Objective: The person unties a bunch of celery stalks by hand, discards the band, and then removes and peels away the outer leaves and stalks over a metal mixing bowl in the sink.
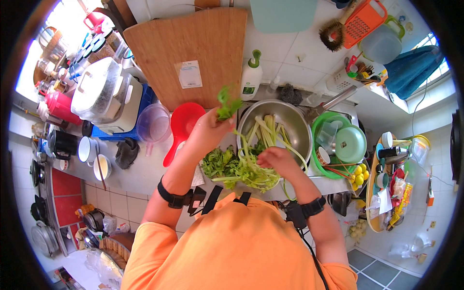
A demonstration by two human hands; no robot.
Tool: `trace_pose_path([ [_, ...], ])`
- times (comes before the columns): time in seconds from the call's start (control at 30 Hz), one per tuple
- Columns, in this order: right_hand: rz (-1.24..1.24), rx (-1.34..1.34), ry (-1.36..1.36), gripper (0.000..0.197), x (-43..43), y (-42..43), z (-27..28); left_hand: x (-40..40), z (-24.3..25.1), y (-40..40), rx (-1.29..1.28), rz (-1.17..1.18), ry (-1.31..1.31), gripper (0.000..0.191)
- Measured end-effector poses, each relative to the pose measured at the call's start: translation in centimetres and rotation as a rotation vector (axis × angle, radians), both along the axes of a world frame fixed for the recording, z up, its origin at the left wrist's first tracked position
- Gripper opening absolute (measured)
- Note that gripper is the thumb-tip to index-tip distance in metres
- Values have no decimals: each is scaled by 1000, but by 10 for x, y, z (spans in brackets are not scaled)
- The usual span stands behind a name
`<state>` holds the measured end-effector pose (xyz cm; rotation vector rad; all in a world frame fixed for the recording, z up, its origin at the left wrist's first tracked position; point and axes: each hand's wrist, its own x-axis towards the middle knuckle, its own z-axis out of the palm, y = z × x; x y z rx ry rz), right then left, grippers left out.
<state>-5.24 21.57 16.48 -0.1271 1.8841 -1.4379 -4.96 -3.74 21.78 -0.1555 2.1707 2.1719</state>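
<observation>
My left hand (213, 127) is raised over the counter, its fingers closed on a leafy celery sprig (228, 105) whose leaves stick up above them. To its right, my right hand (277, 161) hovers at the near edge of a stainless steel bowl (304, 125), fingers partly bent beside pale green stalks; whether it holds one is unclear. Stripped celery stalks (269, 130) lie in the bowl, some hanging over its rim. Heaped between my forearms are dark celery leaves (219, 163) and lighter leafy stems (253, 177), at the counter's front edge.
A red ladle (186, 117) and a clear plastic scoop (154, 123) lie left. Behind stand a wooden board (188, 40) and a pump bottle (251, 79). On the right, a green basin (317, 159) holds dishes, near yellow fruits (359, 175).
</observation>
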Motion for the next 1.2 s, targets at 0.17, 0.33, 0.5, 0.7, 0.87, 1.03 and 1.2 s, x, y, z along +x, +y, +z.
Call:
trace_pose_path([
  [0.17, -50, 365, 118, 29, 4, 78, -79, 19, -7, -13, -270, -33, -73, 23],
  [0.33, 561, 781, 936, 69, 56, 43, -102, 34, -25, -15, -305, -56, -72, 29],
  [0.5, 615, 610, 657, 75, 38, 21, -96, 37, -17, -16, -287, -62, -111, 28],
  [0.7, 49, 305, 411, 63, 17, 33, -82, 36, 10, -14, 61, 41, 24, 23],
  [0.87, -279, 263, 279, 52, -32, 68, -70, 24, 23, -8, 131, 80, 68, 26],
  [1.03, -643, -329, 182, 34, -48, 66, 9, 8, -22, -4, -50, -174, -108, 40],
  [1.2, -664, -582, 81, 31, -56, 76, 16, -11, -84, 37, -231, -334, -11, 45],
])
